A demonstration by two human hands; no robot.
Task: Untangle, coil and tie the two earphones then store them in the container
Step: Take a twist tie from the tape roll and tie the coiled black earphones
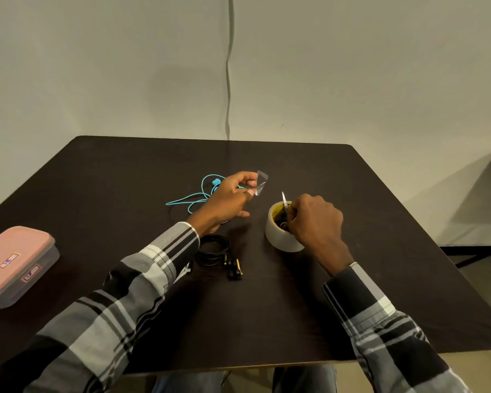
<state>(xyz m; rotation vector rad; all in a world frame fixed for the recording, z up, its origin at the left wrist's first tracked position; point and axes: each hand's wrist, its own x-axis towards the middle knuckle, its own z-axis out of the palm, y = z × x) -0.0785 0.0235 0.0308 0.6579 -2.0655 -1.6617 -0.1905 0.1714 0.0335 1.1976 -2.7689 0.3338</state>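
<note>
Teal earphones (194,198) lie loose on the dark table (380,222), partly behind my left hand (227,198). That hand pinches a short strip of clear tape (260,184) above the table. Black earphones (214,255) lie coiled near my left forearm, their buds toward me. My right hand (313,219) grips small scissors (284,202), blades pointing up, and rests at the tape roll (281,236). The pink-lidded container (14,265) sits shut at the left edge.
A wall stands right behind the table's far edge, with a cable (228,80) hanging down it. The table's front edge is close to my knees. Floor shows at the right.
</note>
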